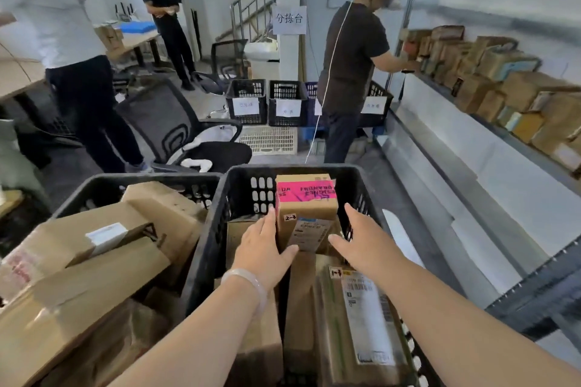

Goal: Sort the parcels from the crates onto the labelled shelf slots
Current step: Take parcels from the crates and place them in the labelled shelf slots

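Both forearms reach into the black crate, where the left hand lies flat-fingered against the left side of an upright box with a pink label, thumb across its lower front. The right hand is spread open just beside its right side; whether it touches, I cannot tell. Neither hand has closed round the box, which stands inside the crate. Several parcels lie beneath, the neighbouring crate is heaped with cartons, and the shelf holds many boxes, so much sorting seemingly remains.
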{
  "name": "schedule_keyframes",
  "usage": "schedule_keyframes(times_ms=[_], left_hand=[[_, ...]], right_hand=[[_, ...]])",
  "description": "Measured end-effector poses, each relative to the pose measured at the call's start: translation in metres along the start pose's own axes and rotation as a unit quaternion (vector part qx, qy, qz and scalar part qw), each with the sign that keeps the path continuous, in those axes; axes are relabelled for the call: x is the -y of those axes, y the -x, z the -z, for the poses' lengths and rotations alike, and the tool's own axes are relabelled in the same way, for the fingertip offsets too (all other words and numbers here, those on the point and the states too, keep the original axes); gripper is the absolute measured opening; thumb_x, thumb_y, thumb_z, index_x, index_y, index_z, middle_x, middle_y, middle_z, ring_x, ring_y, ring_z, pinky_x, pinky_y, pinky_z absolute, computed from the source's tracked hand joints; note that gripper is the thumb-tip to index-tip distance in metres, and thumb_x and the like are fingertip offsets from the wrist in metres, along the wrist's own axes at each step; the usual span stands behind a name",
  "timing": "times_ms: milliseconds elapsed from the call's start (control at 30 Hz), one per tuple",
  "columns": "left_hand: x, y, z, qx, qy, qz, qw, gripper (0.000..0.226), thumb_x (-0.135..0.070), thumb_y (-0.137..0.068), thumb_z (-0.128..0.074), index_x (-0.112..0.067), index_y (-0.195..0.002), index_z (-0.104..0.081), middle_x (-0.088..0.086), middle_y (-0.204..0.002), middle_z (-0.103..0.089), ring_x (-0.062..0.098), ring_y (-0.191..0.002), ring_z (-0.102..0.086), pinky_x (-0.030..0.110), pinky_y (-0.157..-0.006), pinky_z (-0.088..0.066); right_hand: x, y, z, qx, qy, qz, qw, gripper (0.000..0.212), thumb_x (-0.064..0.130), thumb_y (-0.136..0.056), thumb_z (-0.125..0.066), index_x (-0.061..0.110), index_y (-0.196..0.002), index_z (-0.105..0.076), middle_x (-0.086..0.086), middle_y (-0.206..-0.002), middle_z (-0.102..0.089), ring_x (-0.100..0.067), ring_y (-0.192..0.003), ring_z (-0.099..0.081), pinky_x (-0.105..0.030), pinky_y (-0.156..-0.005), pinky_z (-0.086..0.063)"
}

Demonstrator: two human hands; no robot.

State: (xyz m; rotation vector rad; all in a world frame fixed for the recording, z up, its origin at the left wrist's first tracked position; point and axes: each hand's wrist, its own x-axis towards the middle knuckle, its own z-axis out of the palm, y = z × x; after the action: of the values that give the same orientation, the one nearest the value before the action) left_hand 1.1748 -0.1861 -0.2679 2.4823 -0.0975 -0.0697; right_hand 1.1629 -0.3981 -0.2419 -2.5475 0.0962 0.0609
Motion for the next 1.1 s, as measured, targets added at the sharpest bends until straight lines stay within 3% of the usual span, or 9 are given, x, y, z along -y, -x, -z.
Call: schedule_keyframes(times_ms=[167,333,467,533,700,800,900,1033,1100], left_hand=[[0.002,-0.032,-0.013,0.023,0.03,0.02,0.999,0.081,-0.04,-0.092,-0.062,-0.025,-0.157,-0.017,-0.004,-0.151,-0.041,0.02,-0.14,-0.036,0.043,-0.112,-0.038],[-0.005,-0.042,-0.009,-0.027,0.139,0.002,0.99,0.077,-0.027,-0.085,-0.072,-0.035,-0.15,-0.031,-0.009,-0.132,-0.048,0.014,-0.129,-0.045,0.039,-0.111,-0.04],[-0.02,-0.045,0.006,-0.069,0.216,-0.021,0.974,0.089,-0.017,-0.083,-0.076,-0.044,-0.15,-0.024,-0.024,-0.117,-0.033,-0.015,-0.109,-0.045,0.004,-0.091,-0.04],[-0.028,-0.045,0.014,-0.087,0.234,-0.042,0.967,0.093,-0.015,-0.082,-0.077,-0.052,-0.146,-0.02,-0.026,-0.115,-0.029,-0.025,-0.104,-0.039,-0.005,-0.079,-0.036],[-0.043,-0.037,0.037,-0.128,0.242,-0.081,0.959,0.086,-0.021,-0.086,-0.074,-0.057,-0.144,-0.022,-0.027,-0.114,-0.033,-0.019,-0.104,-0.042,0.005,-0.077,-0.044],[-0.052,-0.029,0.042,-0.135,0.253,-0.1,0.953,0.077,-0.029,-0.089,-0.072,-0.051,-0.148,-0.027,-0.029,-0.116,-0.035,-0.021,-0.105,-0.042,0.014,-0.081,-0.049],[-0.062,-0.02,0.042,-0.141,0.27,-0.12,0.945,0.076,-0.033,-0.088,-0.072,-0.058,-0.144,-0.026,-0.034,-0.117,-0.036,-0.014,-0.11,-0.046,0.02,-0.087,-0.051],[-0.08,-0.009,0.035,-0.128,0.266,-0.166,0.941,0.078,-0.038,-0.087,-0.072,-0.064,-0.141,-0.022,-0.029,-0.124,-0.04,-0.014,-0.11,-0.047,0.018,-0.082,-0.052],[-0.092,-0.002,0.026,-0.103,0.247,-0.227,0.937,0.074,-0.036,-0.088,-0.07,-0.071,-0.134,-0.023,-0.031,-0.131,-0.037,-0.017,-0.116,-0.042,0.007,-0.082,-0.047]], right_hand=[[0.002,-0.036,-0.016,0.049,-0.046,-0.019,0.998,0.057,0.033,-0.092,-0.056,0.033,-0.145,-0.033,0.004,-0.135,-0.054,-0.016,-0.115,-0.055,-0.034,-0.096,-0.047],[0.004,-0.042,-0.013,0.011,-0.128,0.026,0.991,0.06,0.026,-0.09,-0.061,0.041,-0.142,-0.035,0.013,-0.136,-0.051,-0.008,-0.122,-0.048,-0.029,-0.1,-0.041],[0.011,-0.038,0.002,-0.061,-0.169,0.06,0.982,0.068,0.023,-0.086,-0.067,0.045,-0.142,-0.036,0.012,-0.13,-0.051,-0.004,-0.122,-0.044,-0.02,-0.093,-0.041],[0.016,-0.032,0.009,-0.079,-0.198,0.069,0.975,0.072,0.024,-0.084,-0.07,0.048,-0.142,-0.034,0.012,-0.125,-0.052,-0.003,-0.119,-0.046,-0.018,-0.089,-0.044],[0.026,-0.016,0.029,-0.117,-0.222,0.079,0.965,0.081,0.024,-0.082,-0.073,0.049,-0.145,-0.028,0.015,-0.114,-0.049,0.009,-0.105,-0.051,-0.005,-0.069,-0.045],[0.027,-0.003,0.039,-0.144,-0.225,0.092,0.959,0.086,0.023,-0.083,-0.074,0.042,-0.149,-0.023,0.015,-0.12,-0.044,0.022,-0.108,-0.038,0.003,-0.076,-0.036],[0.026,0.01,0.047,-0.163,-0.225,0.098,0.956,0.085,0.024,-0.085,-0.072,0.05,-0.146,-0.019,0.029,-0.126,-0.036,0.023,-0.116,-0.029,-0.007,-0.092,-0.034],[0.019,0.034,0.056,-0.176,-0.275,0.072,0.943,0.08,0.022,-0.089,-0.067,0.067,-0.134,-0.017,0.043,-0.12,-0.039,0.027,-0.108,-0.039,0.002,-0.071,-0.041],[0.01,0.049,0.066,-0.204,-0.294,0.048,0.933,0.076,0.024,-0.09,-0.066,0.063,-0.138,-0.021,0.034,-0.13,-0.044,0.012,-0.12,-0.042,-0.016,-0.086,-0.05]])
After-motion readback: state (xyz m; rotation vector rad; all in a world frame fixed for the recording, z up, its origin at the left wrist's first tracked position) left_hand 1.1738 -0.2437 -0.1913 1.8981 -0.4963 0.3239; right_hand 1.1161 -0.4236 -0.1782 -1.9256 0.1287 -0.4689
